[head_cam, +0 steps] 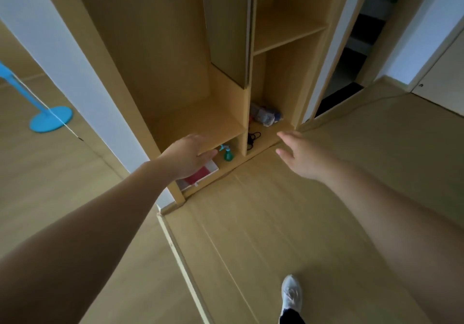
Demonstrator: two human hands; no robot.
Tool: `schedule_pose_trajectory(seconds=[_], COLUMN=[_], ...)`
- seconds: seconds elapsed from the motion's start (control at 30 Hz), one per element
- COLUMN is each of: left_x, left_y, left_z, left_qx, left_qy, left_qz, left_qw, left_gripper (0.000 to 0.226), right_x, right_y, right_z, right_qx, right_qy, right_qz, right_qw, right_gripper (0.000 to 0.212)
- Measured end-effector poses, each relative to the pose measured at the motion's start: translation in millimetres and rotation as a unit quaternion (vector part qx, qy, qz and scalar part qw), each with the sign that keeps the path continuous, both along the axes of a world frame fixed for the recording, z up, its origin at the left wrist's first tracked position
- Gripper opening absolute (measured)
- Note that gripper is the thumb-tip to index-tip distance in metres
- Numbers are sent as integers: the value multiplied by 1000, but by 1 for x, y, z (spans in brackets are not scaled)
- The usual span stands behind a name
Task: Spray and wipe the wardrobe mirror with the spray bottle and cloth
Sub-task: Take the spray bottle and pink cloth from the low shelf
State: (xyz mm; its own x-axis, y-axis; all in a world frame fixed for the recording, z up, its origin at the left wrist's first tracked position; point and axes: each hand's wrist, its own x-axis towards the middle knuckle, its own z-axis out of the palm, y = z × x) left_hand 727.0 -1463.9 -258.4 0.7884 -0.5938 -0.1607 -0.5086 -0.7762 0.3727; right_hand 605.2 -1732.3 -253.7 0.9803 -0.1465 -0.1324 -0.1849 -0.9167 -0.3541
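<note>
**Reaching down for the spray bottle**

The wardrobe [175, 72] stands open, and everything here is best placed against its lowest shelf [200, 125]. Under that shelf, in the low left cubby at floor level, the green spray bottle [228, 153] stands upright with its pale blue trigger head turned toward the left. Just left of the bottle in the same cubby lies a white tray [200, 174] with something red in it; whether that is the cloth cannot be told.

The left hand [188, 158] is stretched out in front of the shelf edge, fingers spread and loosely extended, holding nothing, its fingertips close to the bottle but not on it. It looks to be going for the bottle, which would explain the downward reach. The right hand [298, 155] hangs open and empty to the right of the cubbies, over the floor [251, 223], probably for balance while bending.

In the right-hand compartment, beside the bottle's cubby, sit a dark cord [253, 138] and, further back, a bundle of bluish things [265, 116].

No mirror surface can be made out for certain, so spraying and wiping are not yet begun.
</note>
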Motion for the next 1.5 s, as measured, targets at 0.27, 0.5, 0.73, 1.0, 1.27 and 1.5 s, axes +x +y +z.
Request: schedule_pose_trajectory(seconds=[0.27,0.5,0.73,1.0,1.27,1.5], left_x=[41,58,98,202,302,349], left_y=[-89,-96,-69,-42,-28,-31], left_z=[7,8,-2,-21,-28,-50], left_qx=[18,2,2,37,35,39], left_qy=[-5,-24,-18,-20,-33,-12], left_qz=[89,177,229,200,199,225], left_qw=[996,984,973,979,979,974], left_gripper=[56,61,62,63,64,63], right_x=[100,173,246,352,439,496], right_y=[-99,-105,-75,-34,-9,-6], right_z=[7,15,13,-3,-13,-36], right_qx=[-3,-30,-32,-68,-67,-66], right_qy=[-16,-24,-23,6,12,26], right_qz=[100,194,250,257,241,271], right_qw=[995,980,968,964,968,960], right_gripper=[55,55,56,58,59,61])
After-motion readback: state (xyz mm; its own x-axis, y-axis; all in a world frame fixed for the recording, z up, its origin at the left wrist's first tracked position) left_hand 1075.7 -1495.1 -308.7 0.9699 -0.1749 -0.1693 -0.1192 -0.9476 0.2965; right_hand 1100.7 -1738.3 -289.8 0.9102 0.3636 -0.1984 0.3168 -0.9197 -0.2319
